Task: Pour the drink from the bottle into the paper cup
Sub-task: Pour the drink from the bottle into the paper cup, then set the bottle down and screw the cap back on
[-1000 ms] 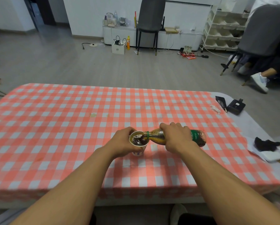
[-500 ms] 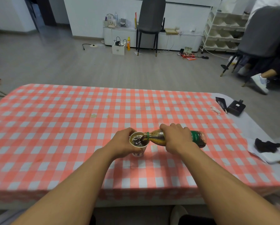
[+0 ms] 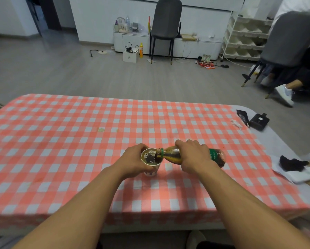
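Pouring: your right hand (image 3: 195, 157) is wrapped round the bottle (image 3: 175, 155), which lies nearly level above the table (image 3: 60, 141), mouth over the cup (image 3: 151, 159).
Table: the checked cloth under the cup would take any spill, and dark drink would likely stain it.
Bottle: a good share of dark drink shows inside, so you risk a surge if you tip further; the neck sits at the cup's right rim, and a small drift right would send the stream outside.
Right hand: fingers closed over the bottle's middle; a wet label could let it slip.
Left hand (image 3: 134, 160): curled round the cup's left side, steadying it; squeeze hard and the paper wall may buckle.
Cup: stands near the table's middle front, with dark foamy drink inside; foam could climb over the rim if you don't ease off.
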